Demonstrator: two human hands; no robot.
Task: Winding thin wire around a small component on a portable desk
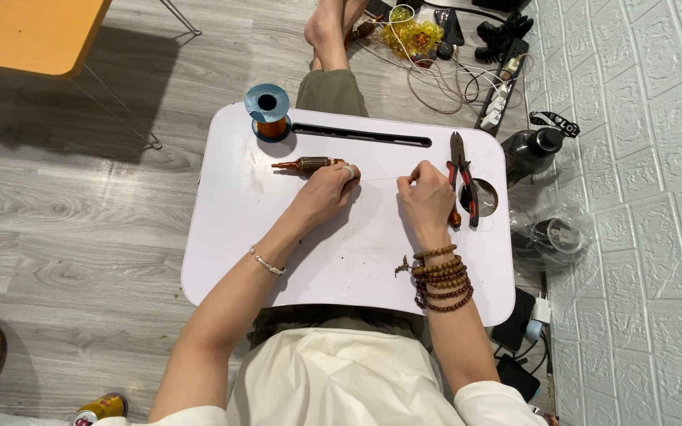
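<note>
Tray centre lies open; spool (268, 113) and pliers (464, 177) crowd its edges.

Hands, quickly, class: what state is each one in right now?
Left hand: closed on a brown tool lying on the white tray.
Right hand: fingers pinched together; what they hold cannot be told.

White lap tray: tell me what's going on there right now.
A person sits on the floor with a white lap tray over their legs. The left hand grips a brown tapered tool lying on the tray; the right hand pinches what looks like a thin wire stretched between the hands. A spool of copper wire stands at the tray's far left corner, and red-handled pliers lie beside the right hand.
</note>
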